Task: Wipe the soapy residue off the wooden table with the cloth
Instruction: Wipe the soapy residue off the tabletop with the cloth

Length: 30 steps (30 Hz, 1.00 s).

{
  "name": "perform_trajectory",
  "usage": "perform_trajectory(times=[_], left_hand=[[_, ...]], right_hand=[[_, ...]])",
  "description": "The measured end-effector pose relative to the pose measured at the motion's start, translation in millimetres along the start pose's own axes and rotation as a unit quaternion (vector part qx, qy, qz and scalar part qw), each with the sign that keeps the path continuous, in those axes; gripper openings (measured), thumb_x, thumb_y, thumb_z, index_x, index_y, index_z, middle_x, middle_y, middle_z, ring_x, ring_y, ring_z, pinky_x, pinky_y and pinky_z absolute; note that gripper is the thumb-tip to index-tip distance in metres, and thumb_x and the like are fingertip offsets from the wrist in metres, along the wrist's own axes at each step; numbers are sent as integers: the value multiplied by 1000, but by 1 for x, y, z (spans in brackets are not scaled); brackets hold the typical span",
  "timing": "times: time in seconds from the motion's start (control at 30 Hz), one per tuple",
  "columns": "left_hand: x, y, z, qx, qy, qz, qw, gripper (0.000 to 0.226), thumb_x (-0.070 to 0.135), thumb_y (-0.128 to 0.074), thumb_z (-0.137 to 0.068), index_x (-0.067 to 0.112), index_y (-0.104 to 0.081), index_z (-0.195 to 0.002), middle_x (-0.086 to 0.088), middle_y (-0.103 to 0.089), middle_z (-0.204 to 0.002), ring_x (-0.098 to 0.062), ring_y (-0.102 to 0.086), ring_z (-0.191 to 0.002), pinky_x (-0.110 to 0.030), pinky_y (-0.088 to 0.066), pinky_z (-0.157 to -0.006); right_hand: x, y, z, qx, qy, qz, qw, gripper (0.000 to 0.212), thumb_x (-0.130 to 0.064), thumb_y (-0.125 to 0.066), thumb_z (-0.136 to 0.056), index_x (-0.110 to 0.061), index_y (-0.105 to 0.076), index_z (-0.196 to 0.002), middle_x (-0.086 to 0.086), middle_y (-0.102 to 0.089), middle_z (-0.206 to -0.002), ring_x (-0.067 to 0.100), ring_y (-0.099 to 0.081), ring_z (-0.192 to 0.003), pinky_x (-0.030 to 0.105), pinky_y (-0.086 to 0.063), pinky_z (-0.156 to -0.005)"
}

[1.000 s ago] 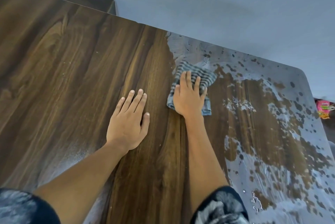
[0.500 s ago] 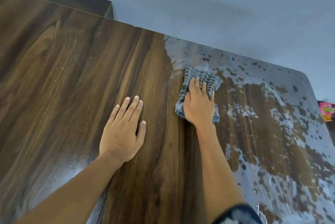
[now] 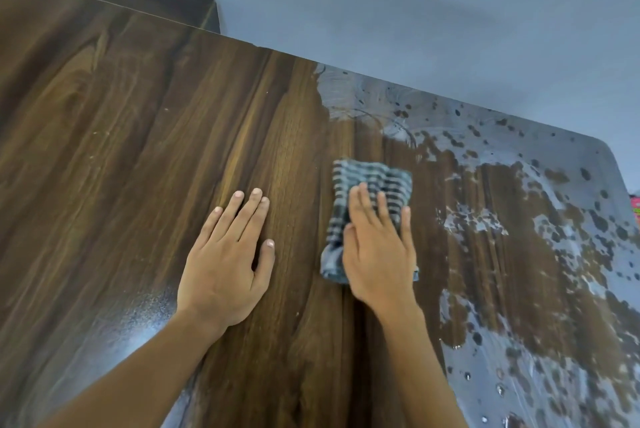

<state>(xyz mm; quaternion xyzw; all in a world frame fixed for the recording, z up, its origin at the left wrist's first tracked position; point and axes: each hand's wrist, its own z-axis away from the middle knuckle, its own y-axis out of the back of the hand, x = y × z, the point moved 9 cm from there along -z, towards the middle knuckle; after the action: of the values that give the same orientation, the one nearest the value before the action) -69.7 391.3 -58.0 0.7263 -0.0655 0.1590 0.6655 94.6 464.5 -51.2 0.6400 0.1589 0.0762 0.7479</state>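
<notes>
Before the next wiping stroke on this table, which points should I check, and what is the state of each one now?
1. Cloth is under the right hand, fingers flat on it: ok.
2. Left hand rests flat on dry wood, apart from the cloth, to steady the body: ok.
3. Soapy residue is gone from the wooden table: not ok; film and patches lie to the right of the cloth and along the far edge.
4. Path to the right of the cloth has no objects: ok.
5. Cloth is still able to take up more soap: cannot tell.
</notes>
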Motion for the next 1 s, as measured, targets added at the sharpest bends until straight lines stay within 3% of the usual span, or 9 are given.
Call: perform_trajectory(times=[0.1, 0.2, 0.33, 0.47, 0.57, 0.63, 0.83, 1.0], left_hand=[[0, -1, 0, 1, 0, 2, 1000, 56, 36, -27, -93, 10, -38, -141, -2, -34, -148, -18, -25, -140, -34, -16, -114], [-1, -2, 0, 1, 3, -1, 1000, 55, 36, -28, -92, 10, -38, -140, -2, -35, -148, -17, -25, -140, -33, -15, -114], [-2, -2, 1, -4, 6, -4, 1000, 56, 36, -28, -92, 11, -38, -141, -1, -34, -148, -16, -24, -140, -32, -14, -114], [0, -1, 0, -8, 4, -4, 1000, 56, 37, -28, -92, 11, -37, -141, 0, -33, -149, -16, -24, -140, -32, -14, -114], [-1, 1, 0, -6, 6, 3, 1000, 56, 37, -28, -92, 11, -37, -141, 0, -33, -149, -15, -23, -140, -31, -13, -114], [-2, 1, 0, -4, 7, 4, 1000, 55, 36, -29, -92, 11, -37, -141, 0, -34, -148, -15, -23, -140, -31, -13, -114], [-2, 0, 0, 3, 4, 8, 1000, 55, 36, -30, -92, 11, -38, -140, -1, -36, -147, -16, -25, -139, -31, -14, -114], [-1, -1, 0, 2, 3, 2, 1000, 55, 36, -30, -92, 11, -38, -140, -1, -35, -148, -16, -25, -140, -32, -15, -114]], right_hand=[[28, 8, -52, 16, -81, 43, 996, 54, -33, -14, -101, -17, -4, -151, -3, -3, -158, 20, 0, -145, 42, 12, -113], [22, 13, -117, 10, -90, 43, 995, 55, -31, -17, -102, -12, -4, -151, 5, -3, -159, 29, -2, -145, 47, 10, -113], [-30, 9, -142, 17, 30, 40, 999, 54, -30, -21, -102, -12, -7, -151, 5, -6, -159, 29, -5, -145, 46, 6, -115], [-44, 1, -74, 20, 134, 29, 990, 54, -32, -17, -100, -16, -12, -151, -1, -12, -158, 21, -7, -145, 39, 3, -117], [-21, 0, -26, -11, 105, 23, 994, 62, -39, -2, -92, -21, -9, -151, -7, -7, -157, 15, -1, -145, 37, 10, -116], [0, 4, -24, -20, 60, 39, 997, 59, -40, -2, -94, -24, -4, -151, -11, -2, -157, 13, 4, -144, 38, 15, -113], [28, 18, -130, -24, -88, 64, 994, 56, -33, -17, -101, -13, -2, -151, 4, 0, -159, 32, 0, -144, 49, 9, -114], [-24, 13, -177, -24, -19, 21, 999, 57, -35, -19, -101, -13, -2, -151, 4, 1, -159, 33, 3, -144, 52, 11, -113]])
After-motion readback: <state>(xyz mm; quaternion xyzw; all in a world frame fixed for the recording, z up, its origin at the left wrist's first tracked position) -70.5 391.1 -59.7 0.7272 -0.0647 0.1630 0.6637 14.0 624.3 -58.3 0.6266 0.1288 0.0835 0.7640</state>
